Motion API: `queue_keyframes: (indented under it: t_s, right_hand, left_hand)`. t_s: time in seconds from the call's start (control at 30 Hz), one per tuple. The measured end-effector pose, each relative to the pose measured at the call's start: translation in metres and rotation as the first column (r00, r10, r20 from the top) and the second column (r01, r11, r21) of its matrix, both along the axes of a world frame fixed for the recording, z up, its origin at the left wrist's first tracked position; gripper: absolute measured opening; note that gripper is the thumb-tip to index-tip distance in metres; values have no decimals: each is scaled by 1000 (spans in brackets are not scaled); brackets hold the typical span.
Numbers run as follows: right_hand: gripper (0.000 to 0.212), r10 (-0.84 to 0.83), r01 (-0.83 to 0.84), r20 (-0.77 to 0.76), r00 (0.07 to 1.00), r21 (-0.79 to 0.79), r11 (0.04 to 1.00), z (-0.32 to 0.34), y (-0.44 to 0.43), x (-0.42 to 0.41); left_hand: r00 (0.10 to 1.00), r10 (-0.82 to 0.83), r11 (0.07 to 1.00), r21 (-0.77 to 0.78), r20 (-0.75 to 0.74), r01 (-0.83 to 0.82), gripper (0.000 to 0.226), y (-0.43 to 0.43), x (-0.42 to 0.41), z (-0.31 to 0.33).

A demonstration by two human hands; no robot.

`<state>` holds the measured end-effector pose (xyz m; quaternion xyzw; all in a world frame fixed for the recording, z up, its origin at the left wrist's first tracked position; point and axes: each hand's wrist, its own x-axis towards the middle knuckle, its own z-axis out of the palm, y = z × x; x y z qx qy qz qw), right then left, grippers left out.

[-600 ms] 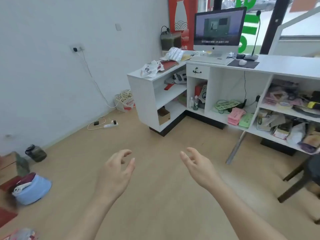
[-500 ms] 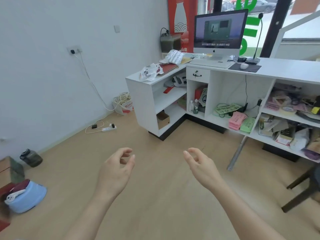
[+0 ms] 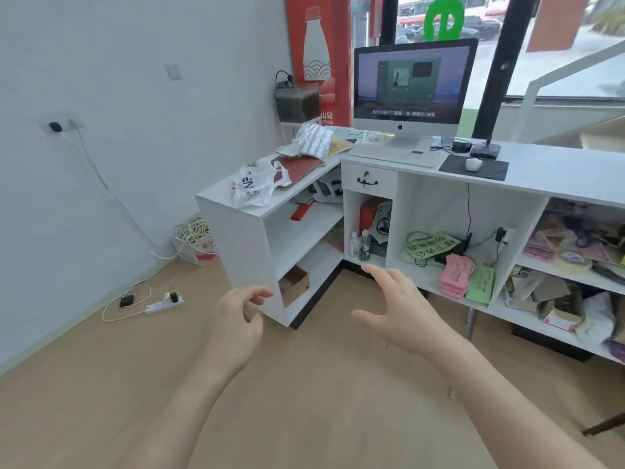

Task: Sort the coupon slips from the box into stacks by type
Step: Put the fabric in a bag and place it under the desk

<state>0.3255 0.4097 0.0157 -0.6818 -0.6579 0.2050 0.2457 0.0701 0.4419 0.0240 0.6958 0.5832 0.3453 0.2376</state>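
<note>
A pink stack of slips [image 3: 455, 275] and a green stack of slips [image 3: 482, 284] lie side by side on the bottom shelf of the white counter [image 3: 554, 170]. A small brown cardboard box [image 3: 297, 286] sits on the lowest shelf of the counter's left wing. My left hand [image 3: 235, 330] hangs in the air over the floor, fingers loosely curled, holding nothing. My right hand [image 3: 402, 313] is stretched forward with fingers spread, also holding nothing. Both hands are well short of the shelves.
A computer [image 3: 411, 86], keyboard [image 3: 399, 154] and mouse [image 3: 471, 164] stand on the counter top. Bags and red folders [image 3: 297, 167] clutter the left wing. Cluttered shelves [image 3: 575, 265] fill the right. A power strip [image 3: 164, 301] and cables lie on the wood floor by the wall.
The view has moved closer to the counter and tilted up. Both hands have risen and reached forward; my right hand's fingers have spread wider.
</note>
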Motion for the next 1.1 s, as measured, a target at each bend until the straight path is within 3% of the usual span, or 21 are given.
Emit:
queue_keyframes:
  t_s: [0.13, 0.27, 0.4, 0.5, 0.57, 0.7, 0.77, 1.0, 1.1]
  right_hand:
    - [86, 12, -13, 50, 999, 33, 999, 11, 80, 31]
    - [92, -10, 11, -7, 1000, 62, 998, 14, 172, 74]
    - [89, 2, 9, -111, 994, 96, 995, 9, 277, 125]
    - [89, 6, 3, -291, 957, 32, 999, 13, 356, 161]
    - [86, -17, 7, -474, 880, -23, 1000, 18, 408, 180]
    - [63, -117, 6, -766, 633, -146, 989, 31, 514, 211]
    - [60, -151, 8, -804, 575, -180, 984, 30, 565, 222]
    - [60, -226, 40, -824, 520, -241, 970, 8, 756, 234]
    - [59, -204, 18, -764, 611, -245, 969, 0, 829, 234]
  left_hand:
    - [969, -109, 982, 127, -222, 140, 63, 102, 31, 4]
    - [923, -147, 975, 103, -355, 195, 55, 205, 79, 10]
    - [925, -147, 970, 134, -351, 205, 45, 306, 136, 5]
    - [939, -126, 978, 119, -319, 172, 40, 371, 173, 3]
    - [949, -98, 985, 109, -301, 136, 38, 411, 191, 7]
    - [973, -2, 994, 108, -230, 27, 31, 503, 216, 15]
    - [979, 24, 995, 95, -201, -5, 30, 550, 224, 12]
    - [971, -12, 994, 104, -237, 38, 32, 737, 252, -7]
    - [961, -13, 995, 94, -276, 40, 28, 816, 255, -14]
